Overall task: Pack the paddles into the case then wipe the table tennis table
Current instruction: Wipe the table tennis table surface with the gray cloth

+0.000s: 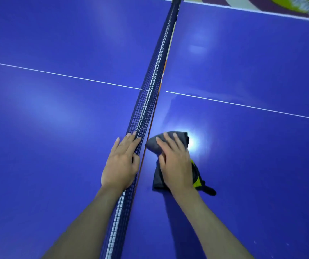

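The blue table tennis table [252, 150] fills the view, split by its dark net [150, 94]. A grey cloth [156, 144] with a yellow and black part lies on the right half, close beside the net. My right hand [175, 162] lies flat on the cloth with straight fingers and presses it onto the surface. My left hand [121, 161] rests against the left side of the net, fingers extended along its top edge, thumb over the net. No paddles or case are in view.
A white centre line [62, 75] crosses both halves of the table. The far table edge [252, 11] runs along the top right, with patterned floor beyond it. A bright light reflection sits just right of the cloth.
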Demonstrator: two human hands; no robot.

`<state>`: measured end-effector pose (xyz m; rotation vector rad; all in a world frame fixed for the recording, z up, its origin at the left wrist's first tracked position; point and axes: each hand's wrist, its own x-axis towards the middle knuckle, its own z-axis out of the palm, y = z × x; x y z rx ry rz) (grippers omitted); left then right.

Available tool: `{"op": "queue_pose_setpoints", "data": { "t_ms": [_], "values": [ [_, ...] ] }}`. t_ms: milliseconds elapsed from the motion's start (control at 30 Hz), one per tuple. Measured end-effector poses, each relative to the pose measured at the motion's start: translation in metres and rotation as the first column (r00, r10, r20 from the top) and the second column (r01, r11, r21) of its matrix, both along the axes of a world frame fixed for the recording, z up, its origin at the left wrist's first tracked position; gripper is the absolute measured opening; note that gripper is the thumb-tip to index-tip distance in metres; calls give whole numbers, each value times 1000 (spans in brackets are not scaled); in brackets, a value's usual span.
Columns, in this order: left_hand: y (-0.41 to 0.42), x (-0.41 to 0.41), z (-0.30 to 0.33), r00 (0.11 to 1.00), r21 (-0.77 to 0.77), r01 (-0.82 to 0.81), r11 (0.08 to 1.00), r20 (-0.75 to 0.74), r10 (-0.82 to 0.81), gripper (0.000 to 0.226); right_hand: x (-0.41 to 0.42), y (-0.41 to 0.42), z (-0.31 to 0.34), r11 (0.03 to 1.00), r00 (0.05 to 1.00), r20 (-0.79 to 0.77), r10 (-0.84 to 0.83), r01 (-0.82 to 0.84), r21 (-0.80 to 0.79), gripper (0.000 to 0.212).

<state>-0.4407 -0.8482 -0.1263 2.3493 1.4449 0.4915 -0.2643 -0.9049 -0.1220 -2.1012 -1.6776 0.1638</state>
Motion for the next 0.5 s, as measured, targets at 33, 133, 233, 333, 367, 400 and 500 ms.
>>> {"op": "queue_pose_setpoints", "data": {
  "t_ms": [33,133,233,333,367,400,500],
  "values": [
    [0,0,1,1000,-8,-3,1000,1,3,52,-9,-12,-2,1000,1000,23,10,-10,-5,54],
    [-2,0,4,1000,-32,-10,999,7,10,52,-10,-15,-6,1000,998,64,28,-28,0,53],
    [-1,-1,2,1000,-8,-8,1000,-9,7,53,3,17,-7,999,998,47,38,-38,4,49],
    [0,-1,-2,1000,12,2,1000,-11,-2,55,22,69,-5,1000,1000,26,0,0,0,47],
    [1,-1,-2,1000,20,9,1000,-13,-9,55,28,88,-5,1000,1000,24,-13,13,-3,47],
    [1,-1,-3,1000,26,15,1000,-13,-15,56,34,107,-4,1000,999,21,-27,27,-6,47],
    [2,-1,-5,1000,38,22,999,-1,-22,55,48,154,-1,997,998,1,-70,70,-14,47]
  ]
}}
